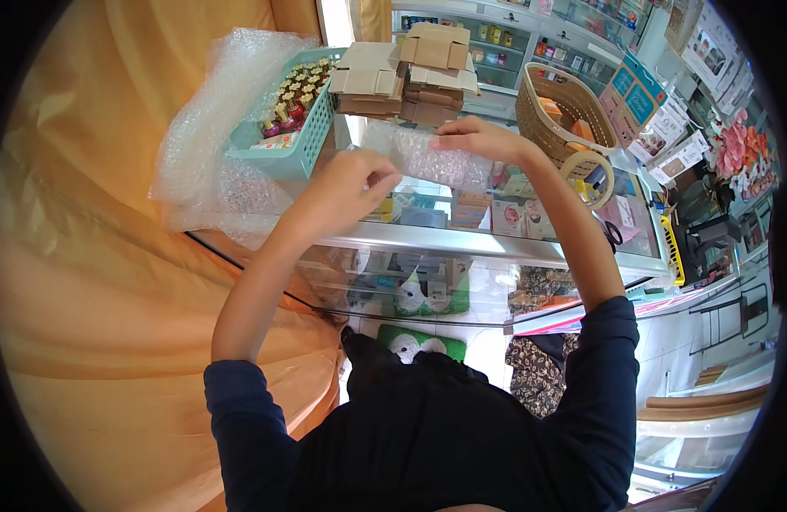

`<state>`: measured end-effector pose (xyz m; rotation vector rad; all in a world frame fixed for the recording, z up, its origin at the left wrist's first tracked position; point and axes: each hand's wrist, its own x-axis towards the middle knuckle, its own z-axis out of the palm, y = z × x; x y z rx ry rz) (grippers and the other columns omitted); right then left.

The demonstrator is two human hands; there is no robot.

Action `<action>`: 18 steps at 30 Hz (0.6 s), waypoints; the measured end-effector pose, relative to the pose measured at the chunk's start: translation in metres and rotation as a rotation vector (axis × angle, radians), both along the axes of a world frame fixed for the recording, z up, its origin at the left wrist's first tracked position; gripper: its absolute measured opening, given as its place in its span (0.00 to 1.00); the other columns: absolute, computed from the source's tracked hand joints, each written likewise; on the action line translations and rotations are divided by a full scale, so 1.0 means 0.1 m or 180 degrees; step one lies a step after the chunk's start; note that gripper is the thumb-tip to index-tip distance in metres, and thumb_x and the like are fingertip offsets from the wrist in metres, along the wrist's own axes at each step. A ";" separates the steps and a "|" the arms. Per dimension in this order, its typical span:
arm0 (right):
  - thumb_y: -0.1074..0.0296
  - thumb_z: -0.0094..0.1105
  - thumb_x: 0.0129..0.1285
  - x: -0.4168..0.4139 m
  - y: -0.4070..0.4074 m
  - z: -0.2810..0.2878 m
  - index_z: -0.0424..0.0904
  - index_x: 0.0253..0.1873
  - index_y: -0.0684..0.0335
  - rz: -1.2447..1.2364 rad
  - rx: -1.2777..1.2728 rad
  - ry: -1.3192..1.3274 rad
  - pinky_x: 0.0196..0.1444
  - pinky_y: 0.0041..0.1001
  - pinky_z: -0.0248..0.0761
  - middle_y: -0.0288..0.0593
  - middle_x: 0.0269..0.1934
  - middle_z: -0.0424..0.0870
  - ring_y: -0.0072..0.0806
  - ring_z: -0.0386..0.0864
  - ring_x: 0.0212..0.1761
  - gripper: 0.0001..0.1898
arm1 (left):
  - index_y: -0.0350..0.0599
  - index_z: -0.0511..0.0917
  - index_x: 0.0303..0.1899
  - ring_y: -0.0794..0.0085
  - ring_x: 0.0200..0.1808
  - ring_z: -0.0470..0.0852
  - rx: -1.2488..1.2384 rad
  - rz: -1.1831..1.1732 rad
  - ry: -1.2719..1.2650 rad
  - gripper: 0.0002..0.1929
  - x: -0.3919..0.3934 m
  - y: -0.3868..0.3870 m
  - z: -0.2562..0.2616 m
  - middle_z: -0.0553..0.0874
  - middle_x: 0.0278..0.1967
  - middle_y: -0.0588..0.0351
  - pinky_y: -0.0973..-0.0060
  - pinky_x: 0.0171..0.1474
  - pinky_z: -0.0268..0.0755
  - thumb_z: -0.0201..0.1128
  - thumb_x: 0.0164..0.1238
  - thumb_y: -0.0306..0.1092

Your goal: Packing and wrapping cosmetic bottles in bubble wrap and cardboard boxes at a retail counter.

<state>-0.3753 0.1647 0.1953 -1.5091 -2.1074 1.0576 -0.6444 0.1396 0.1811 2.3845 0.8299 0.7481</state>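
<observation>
A bundle of clear bubble wrap (431, 157) lies on the glass top of a display counter (425, 235). What is inside it cannot be made out. My right hand (479, 137) rests over its far right part, fingers and thumb on the plastic. Just left of the bundle hovers my left hand (361, 179), slightly blurred, with fingers curled and thumb close to them; whether it pinches a bit of plastic cannot be told. Further left, a mint-green plastic basket (289, 161) holds several red bottles with gold caps (295, 109).
A large sheet of bubble wrap (201, 137) drapes beside the mint basket. Stacked folded cardboard boxes (368, 80) stand behind the bundle. To the right are a tan woven basket (540, 121), a roll of tape (607, 173) and black-handled scissors (614, 233). An orange curtain (112, 288) hangs at left.
</observation>
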 end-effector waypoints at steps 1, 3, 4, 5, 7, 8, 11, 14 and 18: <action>0.46 0.62 0.64 0.01 0.01 -0.03 0.77 0.59 0.68 0.0011 0.0004 -0.0004 0.57 0.27 0.67 0.45 0.52 0.82 0.32 0.77 0.53 0.30 | 0.32 0.81 0.39 0.62 0.33 0.81 -0.0079 0.0035 0.0159 0.13 0.02 0.00 -0.05 0.82 0.31 0.47 0.69 0.40 0.73 0.64 0.67 0.36; 0.46 0.61 0.64 0.05 0.03 -0.12 0.80 0.55 0.67 -0.0227 0.0126 0.0245 0.53 0.24 0.68 0.42 0.50 0.82 0.29 0.78 0.49 0.28 | 0.30 0.81 0.35 0.61 0.31 0.80 -0.0150 0.0069 0.0311 0.15 0.07 0.03 -0.14 0.82 0.28 0.45 0.68 0.39 0.73 0.62 0.69 0.38; 0.46 0.61 0.64 0.06 0.03 -0.15 0.80 0.55 0.67 -0.0228 0.0136 0.0239 0.53 0.24 0.68 0.42 0.50 0.82 0.29 0.78 0.49 0.28 | 0.29 0.80 0.35 0.60 0.31 0.80 -0.0121 0.0008 0.0198 0.17 0.11 0.05 -0.19 0.82 0.28 0.44 0.67 0.39 0.73 0.62 0.69 0.40; 0.45 0.61 0.64 0.09 0.03 -0.18 0.80 0.55 0.65 -0.0372 -0.0174 0.0361 0.50 0.22 0.68 0.40 0.48 0.81 0.26 0.77 0.47 0.27 | 0.28 0.80 0.35 0.59 0.31 0.80 -0.0090 -0.0056 0.0085 0.19 0.14 0.07 -0.21 0.82 0.29 0.42 0.66 0.39 0.73 0.61 0.70 0.43; 0.45 0.61 0.64 0.00 -0.06 -0.13 0.80 0.55 0.64 -0.0507 -0.0482 0.0484 0.47 0.21 0.68 0.38 0.46 0.80 0.22 0.76 0.44 0.27 | 0.28 0.81 0.36 0.59 0.31 0.80 -0.0175 0.0103 0.0309 0.21 0.17 0.10 -0.20 0.83 0.29 0.41 0.66 0.39 0.73 0.61 0.70 0.45; 0.44 0.60 0.64 -0.05 -0.14 -0.13 0.79 0.55 0.62 -0.0565 -0.0511 0.0745 0.44 0.20 0.67 0.36 0.44 0.79 0.20 0.75 0.42 0.27 | 0.28 0.81 0.37 0.58 0.32 0.81 -0.0266 0.0257 0.0537 0.23 0.18 0.11 -0.20 0.83 0.30 0.40 0.66 0.39 0.72 0.60 0.70 0.48; 0.43 0.59 0.65 -0.01 -0.20 -0.19 0.76 0.57 0.61 -0.0658 -0.0544 0.0946 0.41 0.20 0.67 0.35 0.43 0.79 0.19 0.74 0.40 0.27 | 0.28 0.81 0.39 0.59 0.32 0.81 -0.0270 0.0344 0.0458 0.26 0.27 0.18 -0.26 0.83 0.31 0.39 0.66 0.39 0.72 0.58 0.71 0.51; 0.41 0.59 0.64 0.02 -0.28 -0.23 0.76 0.56 0.62 -0.0740 -0.0596 0.0988 0.41 0.24 0.70 0.38 0.43 0.79 0.24 0.76 0.41 0.28 | 0.28 0.81 0.40 0.61 0.32 0.81 -0.0420 0.0289 0.0119 0.28 0.34 0.17 -0.29 0.84 0.31 0.40 0.66 0.39 0.72 0.56 0.72 0.53; 0.40 0.58 0.64 -0.01 -0.43 -0.26 0.76 0.53 0.63 -0.0942 -0.0602 0.1376 0.40 0.30 0.74 0.41 0.43 0.79 0.27 0.78 0.42 0.28 | 0.27 0.80 0.42 0.62 0.33 0.83 -0.0436 0.0258 -0.0041 0.28 0.41 0.19 -0.36 0.85 0.32 0.41 0.68 0.42 0.73 0.56 0.72 0.54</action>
